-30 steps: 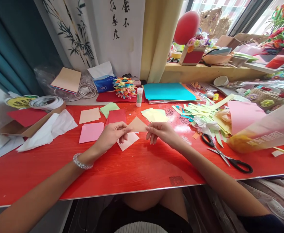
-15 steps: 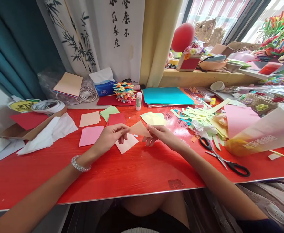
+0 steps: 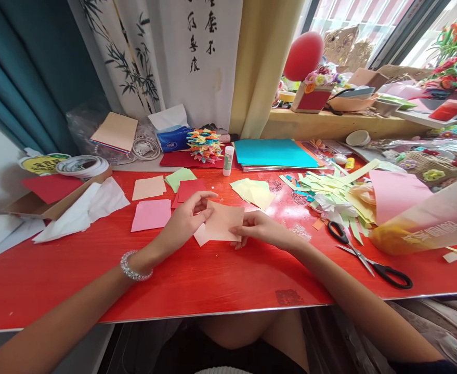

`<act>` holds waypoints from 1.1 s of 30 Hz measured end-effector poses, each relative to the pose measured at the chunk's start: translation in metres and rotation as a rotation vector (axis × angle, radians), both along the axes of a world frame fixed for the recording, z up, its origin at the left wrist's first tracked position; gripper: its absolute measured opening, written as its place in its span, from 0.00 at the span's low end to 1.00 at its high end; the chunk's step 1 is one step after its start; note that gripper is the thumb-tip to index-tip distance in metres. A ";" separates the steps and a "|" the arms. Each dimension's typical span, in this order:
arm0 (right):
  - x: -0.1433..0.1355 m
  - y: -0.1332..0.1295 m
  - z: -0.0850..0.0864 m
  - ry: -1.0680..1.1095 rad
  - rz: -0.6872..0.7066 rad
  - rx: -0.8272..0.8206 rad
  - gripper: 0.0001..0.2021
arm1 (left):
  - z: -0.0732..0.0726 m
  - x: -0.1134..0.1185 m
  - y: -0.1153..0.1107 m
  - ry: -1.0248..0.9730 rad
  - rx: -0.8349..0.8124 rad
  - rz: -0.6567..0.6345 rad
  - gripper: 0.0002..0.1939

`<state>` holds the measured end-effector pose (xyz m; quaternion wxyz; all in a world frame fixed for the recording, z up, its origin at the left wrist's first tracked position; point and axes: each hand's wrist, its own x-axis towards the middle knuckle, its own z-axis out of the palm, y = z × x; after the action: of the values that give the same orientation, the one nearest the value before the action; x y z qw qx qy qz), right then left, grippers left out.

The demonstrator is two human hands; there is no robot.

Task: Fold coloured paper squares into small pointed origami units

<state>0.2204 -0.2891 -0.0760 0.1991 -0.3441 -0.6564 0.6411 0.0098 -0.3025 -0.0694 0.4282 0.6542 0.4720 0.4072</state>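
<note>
A square of peach-coloured paper [image 3: 225, 222] is held up between both hands over the red table. My left hand [image 3: 191, 214] pinches its left edge between thumb and fingers. My right hand [image 3: 257, 228] grips its lower right edge, the thumb in front and some fingertips behind. Partly hidden beneath it lies a pale pink paper square [image 3: 201, 236] on the table. Around the hands are red paper squares [image 3: 190, 190], a pink stack [image 3: 151, 215], a peach stack [image 3: 149, 187], green squares [image 3: 180, 178] and pale yellow squares [image 3: 253, 192].
Black-handled scissors [image 3: 368, 259] lie on the right, near paper strips [image 3: 329, 192] and a plastic cup [image 3: 427, 223]. A glue stick [image 3: 228, 160] stands at the back, between a folded-paper ball [image 3: 205, 145] and turquoise sheets [image 3: 275, 154]. Tape rolls [image 3: 82, 167] sit at left.
The peach paper, earlier seen as a triangle between my hands, now shows as a flat square. It covers more of the pale pink paper. The whole view has shifted slightly.
</note>
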 end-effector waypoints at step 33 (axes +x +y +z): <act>-0.011 -0.001 -0.004 0.363 -0.265 -0.054 0.11 | -0.007 0.003 -0.005 0.372 0.458 0.029 0.11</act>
<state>0.2096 -0.2905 -0.0804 0.3873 -0.3116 -0.5415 0.6780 0.0130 -0.3070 -0.0769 0.1696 0.7904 0.4478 0.3822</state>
